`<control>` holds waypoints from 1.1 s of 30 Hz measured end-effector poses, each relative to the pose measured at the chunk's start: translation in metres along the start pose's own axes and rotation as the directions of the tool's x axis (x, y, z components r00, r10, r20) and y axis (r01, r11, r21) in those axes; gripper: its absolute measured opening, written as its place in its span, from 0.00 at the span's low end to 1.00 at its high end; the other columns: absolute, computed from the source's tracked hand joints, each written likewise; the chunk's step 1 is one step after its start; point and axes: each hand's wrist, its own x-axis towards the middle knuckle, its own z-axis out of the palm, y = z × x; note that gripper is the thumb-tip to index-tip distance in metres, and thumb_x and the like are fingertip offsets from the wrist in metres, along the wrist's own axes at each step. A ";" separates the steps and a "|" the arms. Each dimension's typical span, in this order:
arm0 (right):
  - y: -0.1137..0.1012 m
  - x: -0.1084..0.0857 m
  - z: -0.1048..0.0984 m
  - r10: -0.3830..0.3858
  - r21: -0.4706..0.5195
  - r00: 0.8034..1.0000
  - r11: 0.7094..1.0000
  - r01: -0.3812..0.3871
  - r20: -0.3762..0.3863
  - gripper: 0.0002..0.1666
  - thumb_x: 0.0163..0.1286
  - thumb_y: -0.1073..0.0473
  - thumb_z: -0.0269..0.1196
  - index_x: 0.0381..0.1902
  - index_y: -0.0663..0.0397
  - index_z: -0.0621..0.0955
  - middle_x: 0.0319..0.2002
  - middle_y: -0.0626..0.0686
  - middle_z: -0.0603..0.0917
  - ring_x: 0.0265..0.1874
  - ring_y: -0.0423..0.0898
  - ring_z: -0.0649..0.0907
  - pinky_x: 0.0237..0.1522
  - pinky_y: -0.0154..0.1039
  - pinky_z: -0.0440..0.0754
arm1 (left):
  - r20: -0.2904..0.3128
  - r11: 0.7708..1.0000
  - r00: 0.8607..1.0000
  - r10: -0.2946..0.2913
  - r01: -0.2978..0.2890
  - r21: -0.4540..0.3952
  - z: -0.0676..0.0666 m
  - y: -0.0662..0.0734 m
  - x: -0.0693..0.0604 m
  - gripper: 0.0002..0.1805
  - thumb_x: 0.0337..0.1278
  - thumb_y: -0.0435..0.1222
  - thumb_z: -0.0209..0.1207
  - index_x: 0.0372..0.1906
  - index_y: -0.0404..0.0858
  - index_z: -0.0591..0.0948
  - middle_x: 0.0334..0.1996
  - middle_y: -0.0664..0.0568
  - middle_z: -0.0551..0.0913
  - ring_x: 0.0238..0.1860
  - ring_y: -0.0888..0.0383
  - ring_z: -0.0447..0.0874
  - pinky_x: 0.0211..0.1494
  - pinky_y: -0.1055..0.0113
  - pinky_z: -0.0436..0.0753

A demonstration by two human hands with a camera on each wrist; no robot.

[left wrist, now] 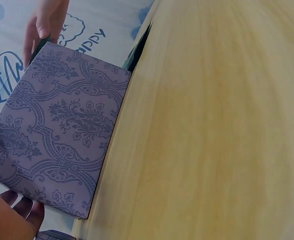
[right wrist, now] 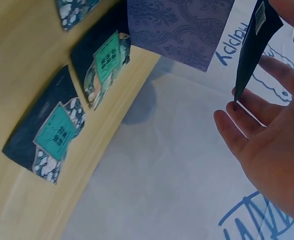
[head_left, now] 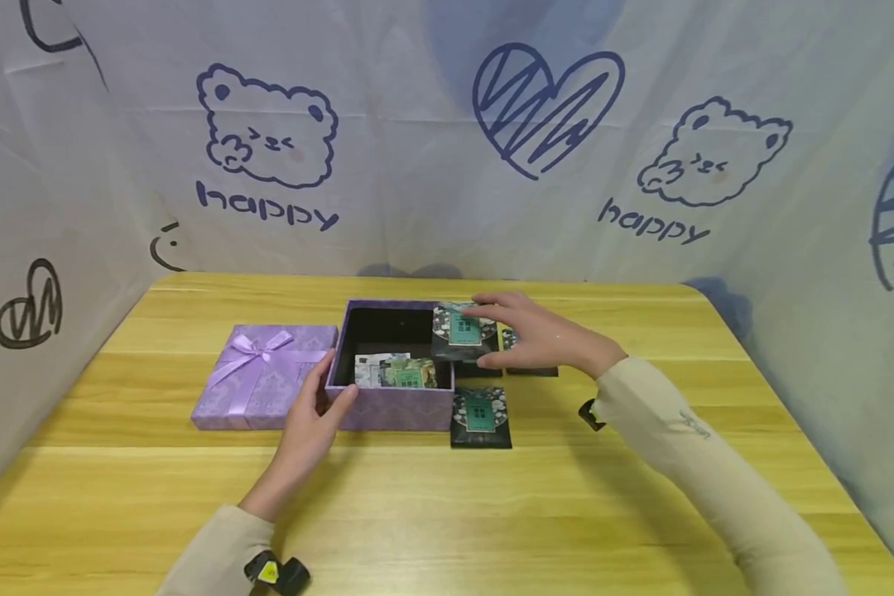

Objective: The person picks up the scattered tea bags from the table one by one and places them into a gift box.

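Note:
A purple patterned gift box (head_left: 395,410) stands without its lid on the table. My left hand (head_left: 314,430) holds its left end, thumb at the front wall, fingers along the side. Over the box's right edge, my right hand (head_left: 544,338) pinches a dark sachet (right wrist: 254,52) with a green label between thumb and fingers. Several light and green packets (head_left: 398,372) lie inside the box. Similar dark sachets rest on the table: one near the front right corner (head_left: 480,420), another farther right (head_left: 533,366), and one (head_left: 479,370) partly hidden under the held sachet.
The purple lid (head_left: 219,389) with a ribbon bow lies left of the box, close against it. A white cloth (head_left: 410,207) with drawn bears and hearts hangs behind the wooden table (head_left: 447,513).

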 end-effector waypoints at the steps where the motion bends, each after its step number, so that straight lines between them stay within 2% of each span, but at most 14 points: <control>1: -0.001 0.001 0.000 -0.003 -0.005 1.000 1.000 0.003 0.003 0.43 0.64 0.45 0.65 0.73 0.49 0.65 0.73 0.57 0.57 0.71 0.57 0.55 0.65 0.60 0.60 | -0.001 1.000 1.000 0.001 -0.001 0.001 0.000 0.000 0.000 0.34 0.69 0.35 0.55 0.75 0.37 0.56 0.65 0.34 0.67 0.53 0.47 0.73 0.49 0.78 0.73; 11: -0.012 0.014 -0.002 -0.020 -0.037 0.999 0.999 0.021 0.043 0.43 0.65 0.43 0.65 0.73 0.49 0.65 0.73 0.57 0.57 0.71 0.56 0.55 0.65 0.58 0.60 | -0.002 1.000 1.000 0.014 -0.014 0.001 0.001 0.000 0.002 0.34 0.68 0.33 0.56 0.74 0.36 0.57 0.65 0.33 0.68 0.54 0.46 0.73 0.50 0.79 0.73; 19: -0.019 0.036 0.003 -0.063 -0.064 0.994 0.996 0.069 0.084 0.43 0.65 0.43 0.64 0.73 0.50 0.64 0.73 0.59 0.57 0.70 0.57 0.54 0.66 0.57 0.59 | -0.003 1.000 1.000 0.005 -0.005 0.013 0.001 0.002 0.001 0.34 0.68 0.34 0.55 0.75 0.36 0.57 0.64 0.33 0.68 0.53 0.47 0.74 0.49 0.78 0.73; 33: -0.035 0.059 0.013 -0.077 -0.013 0.987 0.997 0.079 0.140 0.43 0.65 0.42 0.63 0.74 0.49 0.63 0.74 0.58 0.55 0.71 0.56 0.55 0.66 0.56 0.59 | 0.010 1.000 1.000 0.017 -0.017 -0.012 0.000 0.003 0.000 0.34 0.69 0.34 0.55 0.75 0.35 0.56 0.67 0.33 0.66 0.56 0.45 0.72 0.51 0.80 0.72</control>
